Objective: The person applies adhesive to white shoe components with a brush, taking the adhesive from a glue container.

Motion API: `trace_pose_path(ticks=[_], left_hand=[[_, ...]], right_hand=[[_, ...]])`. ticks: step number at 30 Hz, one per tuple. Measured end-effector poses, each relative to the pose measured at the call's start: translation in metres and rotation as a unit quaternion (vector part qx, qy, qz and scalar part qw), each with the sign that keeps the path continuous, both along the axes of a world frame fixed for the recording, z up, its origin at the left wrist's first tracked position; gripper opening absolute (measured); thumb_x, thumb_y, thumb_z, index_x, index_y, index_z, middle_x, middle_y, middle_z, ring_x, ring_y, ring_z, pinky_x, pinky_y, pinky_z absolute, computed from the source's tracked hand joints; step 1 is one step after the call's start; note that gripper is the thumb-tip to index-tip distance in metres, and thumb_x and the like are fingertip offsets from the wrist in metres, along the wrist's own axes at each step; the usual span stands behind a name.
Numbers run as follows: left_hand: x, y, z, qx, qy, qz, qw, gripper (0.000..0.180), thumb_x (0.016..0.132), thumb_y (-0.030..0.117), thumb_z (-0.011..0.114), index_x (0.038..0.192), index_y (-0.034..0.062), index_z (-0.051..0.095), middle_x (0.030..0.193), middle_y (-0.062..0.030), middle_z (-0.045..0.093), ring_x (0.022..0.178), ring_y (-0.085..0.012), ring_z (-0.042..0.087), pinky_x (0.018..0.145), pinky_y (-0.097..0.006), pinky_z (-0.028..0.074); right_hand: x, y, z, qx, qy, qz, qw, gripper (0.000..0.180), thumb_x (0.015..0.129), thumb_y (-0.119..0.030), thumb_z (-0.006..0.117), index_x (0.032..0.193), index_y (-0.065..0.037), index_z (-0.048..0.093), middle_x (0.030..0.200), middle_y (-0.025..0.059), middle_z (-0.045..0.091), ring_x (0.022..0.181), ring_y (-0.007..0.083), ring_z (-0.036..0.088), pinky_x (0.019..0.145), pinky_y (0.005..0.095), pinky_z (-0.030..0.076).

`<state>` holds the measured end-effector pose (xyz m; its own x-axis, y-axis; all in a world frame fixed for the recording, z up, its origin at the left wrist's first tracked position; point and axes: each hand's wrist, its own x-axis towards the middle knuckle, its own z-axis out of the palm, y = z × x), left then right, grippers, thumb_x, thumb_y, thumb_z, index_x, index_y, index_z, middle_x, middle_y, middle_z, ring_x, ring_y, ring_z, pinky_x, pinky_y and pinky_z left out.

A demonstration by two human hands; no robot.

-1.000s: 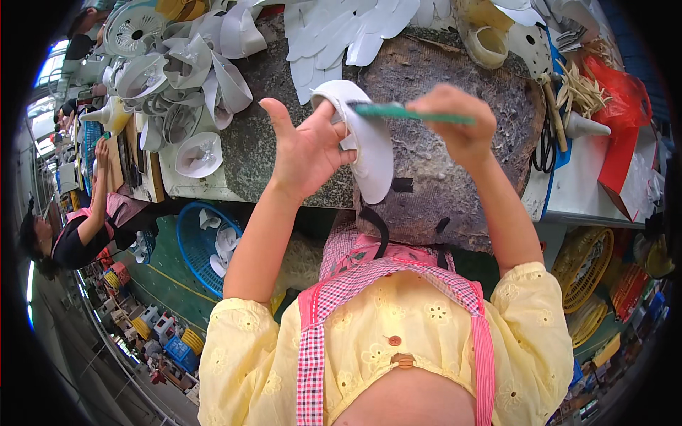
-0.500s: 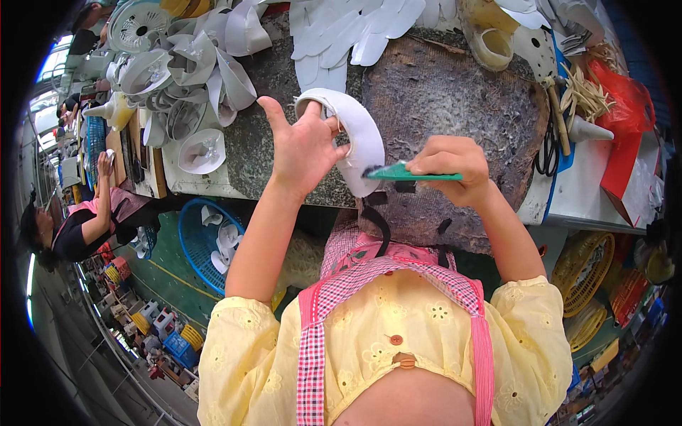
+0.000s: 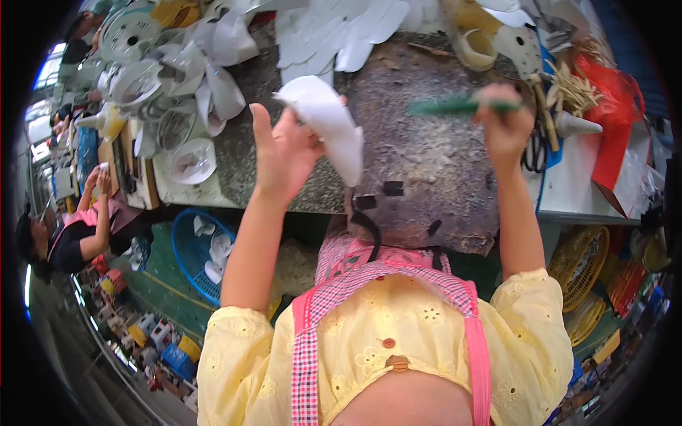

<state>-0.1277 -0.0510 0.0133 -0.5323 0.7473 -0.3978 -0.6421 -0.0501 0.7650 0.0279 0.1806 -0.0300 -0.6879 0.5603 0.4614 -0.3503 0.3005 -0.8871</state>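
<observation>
My left hand holds a white curved band, like a shoe upper, above the left part of the worn brown board. Its fingers are behind and inside the band, partly hidden, and the thumb sticks up free. Over the right side of the board, my right hand is closed around a green-handled brush. Hand and brush are smeared by motion. The brush lies roughly level, its tip pointing left, apart from the upper.
White sole-shaped sheets lie at the back. White uppers pile up at the far left. Right of the board are a hammer, scissors and a red bag. A blue basket stands below, and another person sits left.
My right hand has drawn the brush off the upper, moving right and away from me. My left hand has shifted slightly left and turned the upper.
</observation>
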Motion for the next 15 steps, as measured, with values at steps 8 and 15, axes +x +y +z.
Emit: trace_pose_path(ticks=[8,15], left_hand=[[-0.012,0.023,-0.008,-0.019,0.038,0.103,0.994,0.058,0.083,0.049,0.039,0.113,-0.0002,0.041,0.085,-0.0132,0.056,0.091,-0.0241,0.05,0.081,-0.035,0.036],[-0.02,0.007,-0.062,0.051,-0.06,0.107,0.991,0.049,0.084,0.046,0.037,0.105,0.0022,0.048,0.077,-0.007,0.054,0.072,-0.0178,0.05,0.071,-0.03,0.039]], right_hand=[[-0.03,0.137,-0.051,0.274,-0.214,-0.237,0.907,0.018,0.075,-0.022,0.064,0.081,-0.006,0.059,0.067,0.0135,0.056,0.06,0.029,0.055,0.055,0.0308,0.042],[0.012,0.134,-0.062,0.164,-0.112,-0.197,0.96,0.009,0.079,-0.011,0.061,0.084,-0.004,0.06,0.072,-0.0016,0.055,0.063,0.0042,0.045,0.057,0.0184,0.038]])
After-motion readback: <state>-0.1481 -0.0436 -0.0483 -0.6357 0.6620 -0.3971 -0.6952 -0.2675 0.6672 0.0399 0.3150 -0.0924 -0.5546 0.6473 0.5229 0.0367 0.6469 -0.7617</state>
